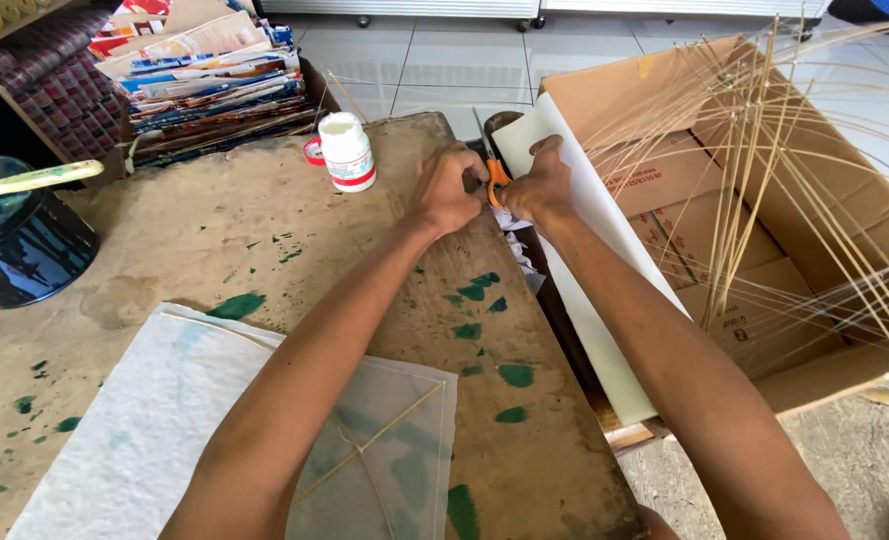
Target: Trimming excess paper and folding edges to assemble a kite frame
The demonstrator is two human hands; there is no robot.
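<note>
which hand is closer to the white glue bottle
Left. The left hand is just to the right of the white glue bottle, apart from it. The right hand is farther right, beyond the orange-handled scissors that both hands meet at.

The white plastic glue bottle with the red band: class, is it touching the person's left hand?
Apart. The head view shows bare brown tabletop between the white plastic glue bottle and the left hand, which is at the orange-handled scissors.
</note>
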